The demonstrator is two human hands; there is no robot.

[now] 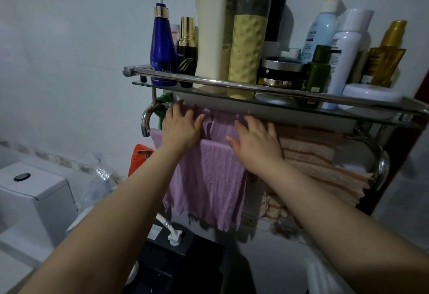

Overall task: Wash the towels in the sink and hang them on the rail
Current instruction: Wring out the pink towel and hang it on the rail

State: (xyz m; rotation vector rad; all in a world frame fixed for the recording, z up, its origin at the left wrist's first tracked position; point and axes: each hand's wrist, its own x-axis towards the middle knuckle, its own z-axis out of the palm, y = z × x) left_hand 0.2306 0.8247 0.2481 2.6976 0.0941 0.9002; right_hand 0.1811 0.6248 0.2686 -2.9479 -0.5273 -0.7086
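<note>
Your left hand and right hand press flat, fingers released, on the purple towel draped over the rail, peach towel at three o'clock.

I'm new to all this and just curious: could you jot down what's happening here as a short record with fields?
place: bathroom wall rack
left hand: flat on the purple towel, fingers straight
right hand: flat on the same towel, fingers straight
purple towel: draped over the rail, hanging down
striped towel: peach, hung to the right of the purple one
shelf: above the rail, crowded with bottles and jars
blue bottle: pump bottle at the shelf's left end
stage: towels on the rail, purple one being smoothed
</note>
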